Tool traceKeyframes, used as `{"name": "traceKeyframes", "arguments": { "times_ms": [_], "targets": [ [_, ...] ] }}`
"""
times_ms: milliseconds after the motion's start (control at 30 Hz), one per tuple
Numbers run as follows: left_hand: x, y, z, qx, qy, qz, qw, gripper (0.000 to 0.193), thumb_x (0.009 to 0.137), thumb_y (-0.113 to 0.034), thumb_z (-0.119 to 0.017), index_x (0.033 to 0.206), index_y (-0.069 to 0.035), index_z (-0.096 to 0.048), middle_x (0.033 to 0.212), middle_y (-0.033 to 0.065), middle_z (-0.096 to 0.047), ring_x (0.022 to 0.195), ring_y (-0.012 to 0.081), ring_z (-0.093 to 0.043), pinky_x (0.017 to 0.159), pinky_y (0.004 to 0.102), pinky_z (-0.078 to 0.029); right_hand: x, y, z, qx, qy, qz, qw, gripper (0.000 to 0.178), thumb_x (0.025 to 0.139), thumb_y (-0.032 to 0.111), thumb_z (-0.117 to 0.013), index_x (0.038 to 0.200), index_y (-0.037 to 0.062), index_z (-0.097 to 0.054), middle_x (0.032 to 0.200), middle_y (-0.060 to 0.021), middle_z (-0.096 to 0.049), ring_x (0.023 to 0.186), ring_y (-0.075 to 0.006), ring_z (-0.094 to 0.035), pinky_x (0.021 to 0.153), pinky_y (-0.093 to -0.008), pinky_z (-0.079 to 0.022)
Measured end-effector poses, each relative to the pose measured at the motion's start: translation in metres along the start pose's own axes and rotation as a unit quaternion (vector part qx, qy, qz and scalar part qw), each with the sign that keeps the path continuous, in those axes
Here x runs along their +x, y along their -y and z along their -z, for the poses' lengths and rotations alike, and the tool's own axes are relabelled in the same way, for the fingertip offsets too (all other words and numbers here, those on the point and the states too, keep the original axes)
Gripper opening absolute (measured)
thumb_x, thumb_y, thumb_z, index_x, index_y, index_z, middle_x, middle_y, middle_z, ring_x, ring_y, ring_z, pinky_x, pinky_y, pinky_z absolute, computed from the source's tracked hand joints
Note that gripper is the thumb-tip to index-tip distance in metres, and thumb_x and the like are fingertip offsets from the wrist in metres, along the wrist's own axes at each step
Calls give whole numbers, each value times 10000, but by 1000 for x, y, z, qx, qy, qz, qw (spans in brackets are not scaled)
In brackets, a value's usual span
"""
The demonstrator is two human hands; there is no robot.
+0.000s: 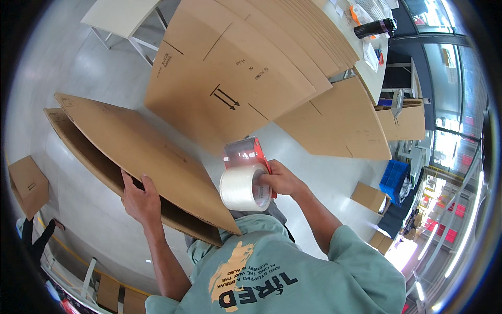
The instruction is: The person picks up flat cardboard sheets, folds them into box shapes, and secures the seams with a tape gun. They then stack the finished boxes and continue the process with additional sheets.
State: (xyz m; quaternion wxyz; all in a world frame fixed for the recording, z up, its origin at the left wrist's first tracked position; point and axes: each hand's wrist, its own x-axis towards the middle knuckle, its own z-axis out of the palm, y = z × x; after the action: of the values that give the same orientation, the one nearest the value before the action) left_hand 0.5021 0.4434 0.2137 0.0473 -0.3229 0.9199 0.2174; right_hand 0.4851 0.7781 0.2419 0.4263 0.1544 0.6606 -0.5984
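Observation:
A partly flattened cardboard box [141, 141] leans in front of me on the left, a narrow dark gap between its two brown layers. My left hand [142, 201] grips it at the open edge, with fingertips and thumb at the gap. My right hand [282, 179] is closed on a red tape dispenser [246, 150] loaded with a wide roll of clear tape [238, 187]. The dispenser is held up beside the box's right end, apart from the stacked cardboard behind it.
A thick stack of flat cardboard boxes [235, 68] leans at the front, with another sheet [334, 123] to its right. A table [368, 78] carries a black bottle [374, 28]. Farther out are a white table [117, 15], a blue crate [393, 180] and a carton [29, 186] near another person's legs [39, 235].

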Motion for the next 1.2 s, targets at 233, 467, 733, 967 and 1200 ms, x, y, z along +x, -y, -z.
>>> {"name": "traceKeyframes", "arguments": {
  "times_ms": [233,467,733,967,1200],
  "targets": [
    [-5,0,-3,0,-33,-8,999,557,956,-215,-627,1486,-87,-514,1241,179,-707,1081,410,-664,944,487,-500,21,-7,19,-78,-41,2,996,519,832,91,-636,1338,-14,-586,1087,-129,-709,961,-201,-690,897,-366,-550],
    [-7,11,-9,-39,-65,-24,997,581,961,-231,-621,1511,-96,-490,1317,148,-683,1163,376,-642,1013,483,-460,152,8,151,-475,-245,119,837,544,842,280,-659,1299,-15,-647,1603,-221,-335,1489,-354,-325,1077,-472,-466],
    [-6,26,-13,42,-65,-46,996,597,956,-251,-625,1518,-107,-483,1356,151,-662,1193,361,-627,1086,539,-360,224,27,244,-514,-305,15,801,481,854,343,-619,1200,27,-730,1709,-176,-153,1557,-396,-186,1244,-487,-252],
    [-5,27,-14,34,-61,-42,997,607,950,-265,-639,1517,-109,-486,1333,142,-673,1189,355,-630,1058,522,-383,222,17,249,-470,-358,48,805,468,839,331,-622,1201,56,-733,1571,-235,-436,1416,-368,-472,1164,-469,-379],
    [-6,3,-10,-61,-61,-30,996,651,966,-244,-622,1573,-142,-409,1403,115,-639,1270,327,-598,1086,511,-355,116,-7,193,-235,-242,81,938,405,815,184,-650,1153,-34,-692,983,-166,-739,912,-259,-702,839,-423,-549]
  ]
}}
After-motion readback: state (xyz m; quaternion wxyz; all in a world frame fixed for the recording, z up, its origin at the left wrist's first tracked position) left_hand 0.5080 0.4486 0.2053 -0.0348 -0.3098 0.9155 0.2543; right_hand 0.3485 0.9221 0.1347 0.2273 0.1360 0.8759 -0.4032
